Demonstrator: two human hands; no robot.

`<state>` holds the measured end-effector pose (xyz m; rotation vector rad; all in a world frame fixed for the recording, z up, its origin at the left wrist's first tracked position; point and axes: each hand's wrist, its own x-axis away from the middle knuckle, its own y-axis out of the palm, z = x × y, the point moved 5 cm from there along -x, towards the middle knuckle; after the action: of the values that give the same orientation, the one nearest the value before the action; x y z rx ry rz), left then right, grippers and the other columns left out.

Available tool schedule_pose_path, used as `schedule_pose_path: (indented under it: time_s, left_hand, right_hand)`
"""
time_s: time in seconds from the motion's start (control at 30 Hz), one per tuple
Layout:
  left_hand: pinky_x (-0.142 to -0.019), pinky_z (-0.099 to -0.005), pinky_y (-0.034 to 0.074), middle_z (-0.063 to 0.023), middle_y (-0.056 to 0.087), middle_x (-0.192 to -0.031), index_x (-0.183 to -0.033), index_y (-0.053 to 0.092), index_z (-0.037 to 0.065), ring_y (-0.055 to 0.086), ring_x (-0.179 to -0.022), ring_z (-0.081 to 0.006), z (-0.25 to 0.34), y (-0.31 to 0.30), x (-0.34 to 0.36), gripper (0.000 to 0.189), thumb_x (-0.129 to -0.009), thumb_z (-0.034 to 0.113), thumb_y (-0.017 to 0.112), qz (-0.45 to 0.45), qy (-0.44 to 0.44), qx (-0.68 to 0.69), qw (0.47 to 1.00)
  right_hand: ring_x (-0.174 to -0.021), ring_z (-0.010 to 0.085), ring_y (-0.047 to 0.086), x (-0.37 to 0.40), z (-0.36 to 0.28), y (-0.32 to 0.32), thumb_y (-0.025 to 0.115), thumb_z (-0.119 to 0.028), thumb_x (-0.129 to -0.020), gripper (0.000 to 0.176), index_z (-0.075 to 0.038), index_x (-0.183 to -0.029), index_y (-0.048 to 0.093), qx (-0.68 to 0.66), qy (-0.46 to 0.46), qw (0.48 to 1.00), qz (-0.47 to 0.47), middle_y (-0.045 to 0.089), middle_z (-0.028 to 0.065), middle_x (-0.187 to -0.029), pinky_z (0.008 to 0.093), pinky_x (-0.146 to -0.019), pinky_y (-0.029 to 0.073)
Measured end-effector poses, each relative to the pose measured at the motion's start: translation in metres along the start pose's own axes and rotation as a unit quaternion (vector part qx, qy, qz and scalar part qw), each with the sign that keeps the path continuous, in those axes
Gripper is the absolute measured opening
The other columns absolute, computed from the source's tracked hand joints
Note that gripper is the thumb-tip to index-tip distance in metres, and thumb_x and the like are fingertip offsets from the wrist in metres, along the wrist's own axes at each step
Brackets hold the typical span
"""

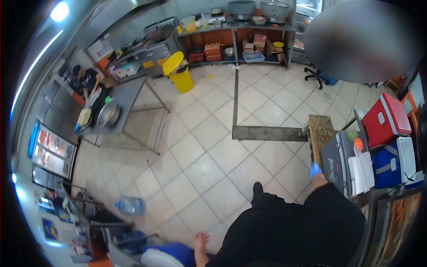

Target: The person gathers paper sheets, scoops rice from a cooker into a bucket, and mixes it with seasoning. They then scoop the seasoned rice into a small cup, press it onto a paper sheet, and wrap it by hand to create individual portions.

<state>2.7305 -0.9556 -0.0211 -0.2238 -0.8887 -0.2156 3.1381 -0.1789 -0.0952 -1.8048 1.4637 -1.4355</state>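
My left hand (201, 240) hangs low beside my body with its fingers apart and nothing in it. Nearest to it is a blue tub with a white top (163, 256) at the bottom edge. My right hand (315, 170) reaches forward on the right and looks blue, as if gloved; its small, blurred fingers do not show whether they hold anything. Close beside that hand stand a grey hard case (334, 165) and a worn wooden board (321, 131). White papers or cloths (361, 172) lie against the case, with an orange round item (358, 143) above them.
Red (386, 120) and blue (388, 164) coolers stand at right. A water jug (131, 206) lies on the tiled floor. At left, a person (87, 82) works behind a steel table (126, 100) with a metal bowl (108, 114). A yellow bin (181, 80) stands farther back, near shelves.
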Motion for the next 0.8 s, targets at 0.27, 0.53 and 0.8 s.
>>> schedule_pose_path:
  time_s: [0.27, 0.53, 0.8]
  left_hand:
    - [-0.075, -0.0427, 0.054, -0.0143, 0.068, -0.114, -0.13, 0.051, 0.006, 0.07, -0.089, -0.0294, 0.097, 0.082, -0.175, 0.034, -0.104, 0.027, 0.052, -0.059, -0.018, -0.349, 0.935]
    - [-0.077, -0.0453, 0.055, -0.0145, 0.071, -0.11, -0.126, 0.057, 0.003, 0.07, -0.088, -0.0311, 0.222, 0.173, -0.227, 0.038, -0.1, 0.03, 0.056, -0.21, 0.004, -0.526, 0.824]
    - [-0.077, -0.0437, 0.056, -0.0173, 0.074, -0.101, -0.109, 0.07, 0.001, 0.071, -0.088, -0.0287, 0.441, 0.315, -0.42, 0.034, -0.096, 0.031, 0.06, -0.277, 0.163, -0.736, 0.595]
  right_hand:
    - [-0.114, 0.0354, 0.067, 0.088, 0.016, 0.074, 0.061, -0.048, -0.095, 0.05, -0.009, -0.124, 0.07, 0.224, 0.061, 0.915, -0.329, 0.07, 0.019, -0.125, 0.0453, -0.096, 0.051]
    - [-0.081, 0.0308, 0.074, -0.005, -0.191, 0.12, 0.064, -0.036, -0.092, 0.036, -0.002, -0.095, 0.075, 0.238, -0.044, 0.89, -0.387, 0.075, 0.0151, -0.084, 0.044, -0.074, 0.056]
    - [-0.061, 0.0235, 0.068, -0.136, -0.431, 0.082, 0.064, -0.025, -0.093, 0.027, 0.002, -0.098, 0.064, 0.009, 0.067, 0.962, -0.264, 0.065, 0.013, -0.074, 0.0419, -0.052, 0.055]
